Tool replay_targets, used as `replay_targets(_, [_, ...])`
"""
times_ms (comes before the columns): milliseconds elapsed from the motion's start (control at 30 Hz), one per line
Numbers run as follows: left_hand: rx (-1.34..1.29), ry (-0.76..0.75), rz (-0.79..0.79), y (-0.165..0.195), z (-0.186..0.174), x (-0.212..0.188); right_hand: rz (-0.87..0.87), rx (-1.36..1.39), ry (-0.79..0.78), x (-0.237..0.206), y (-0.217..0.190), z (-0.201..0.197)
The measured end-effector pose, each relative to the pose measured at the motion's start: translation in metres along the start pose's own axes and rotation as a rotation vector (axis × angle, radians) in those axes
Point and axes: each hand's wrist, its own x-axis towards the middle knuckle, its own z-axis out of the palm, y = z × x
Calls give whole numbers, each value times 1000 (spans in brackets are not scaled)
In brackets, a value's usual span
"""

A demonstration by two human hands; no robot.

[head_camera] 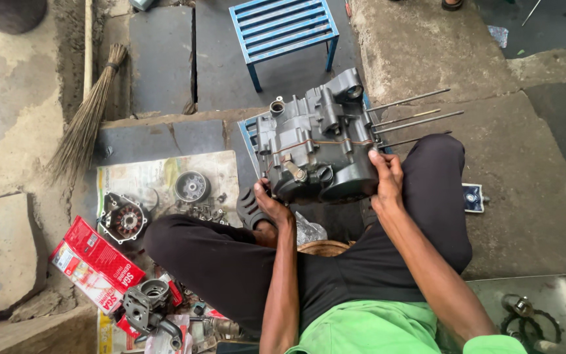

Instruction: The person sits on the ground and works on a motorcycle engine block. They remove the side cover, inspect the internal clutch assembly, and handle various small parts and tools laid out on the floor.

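A grey engine crankcase [316, 141] with several long studs [414, 118] sticking out to the right rests in front of me on a low blue stand [249, 134]. My left hand [266, 203] grips its lower left corner. My right hand [386, 176] holds its lower right edge, just under the studs. My legs in black trousers spread to either side below the case.
A blue slatted stool [283, 29] stands behind the case. On paper at left lie a stator plate [124, 219], a round rotor [192, 187] and small bolts. Red boxes [93, 265], a cylinder part [145, 301], a broom [86, 121], and a metal tray [558, 301] with a chain surround me.
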Motion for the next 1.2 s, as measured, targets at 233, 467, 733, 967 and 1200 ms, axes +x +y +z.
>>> replay_targets(233, [-116, 15, -65, 2, 4, -1, -56, -2, -64, -1, 2, -4])
replay_targets(467, [-146, 51, -97, -5, -2, 2, -33, -47, -85, 3, 2, -8])
replay_targets(733, [-475, 87, -620, 4, 2, -10, -4, -62, -111, 6, 0, -7])
replay_targets(967, [-474, 140, -486, -2, 10, -11, 7, -40, -105, 6, 2, -9])
replay_targets(1200, [-472, 228, -430, -16, 6, -14, -2, -43, -110, 6, 2, -11])
